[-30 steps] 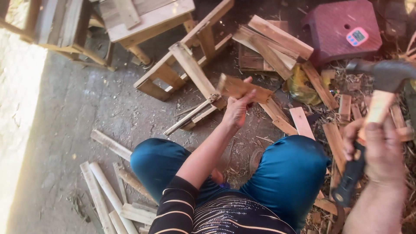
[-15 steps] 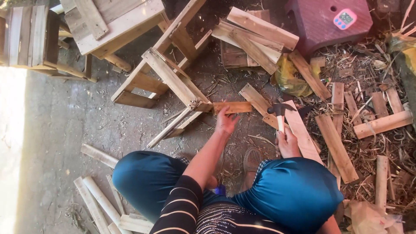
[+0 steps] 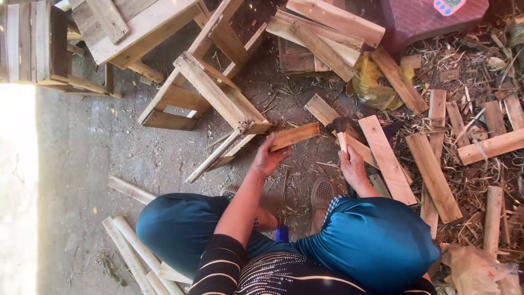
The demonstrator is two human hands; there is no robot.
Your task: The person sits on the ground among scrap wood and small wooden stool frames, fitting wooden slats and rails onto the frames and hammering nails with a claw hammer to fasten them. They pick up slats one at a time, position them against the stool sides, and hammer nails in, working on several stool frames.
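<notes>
My right hand (image 3: pixel 353 168) has brought the hammer (image 3: pixel 339 130) down from its raised position; it is closed on the handle, head just right of the short plank (image 3: pixel 295 135). My left hand (image 3: pixel 269 159) pinches that plank against the wooden frame (image 3: pixel 218 98).

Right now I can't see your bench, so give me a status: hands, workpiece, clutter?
Left hand steadying short wood slat against wooden frame. Right hand gripping hammer, head low. Loose planks close right.

Left arm stretched fwd between the knees, left hand (image 3: pixel 271 158) palm down, fingers curled in a grip. Right hand (image 3: pixel 352 166) lower, beside right knee, fist closed, wrist bent upward.
</notes>
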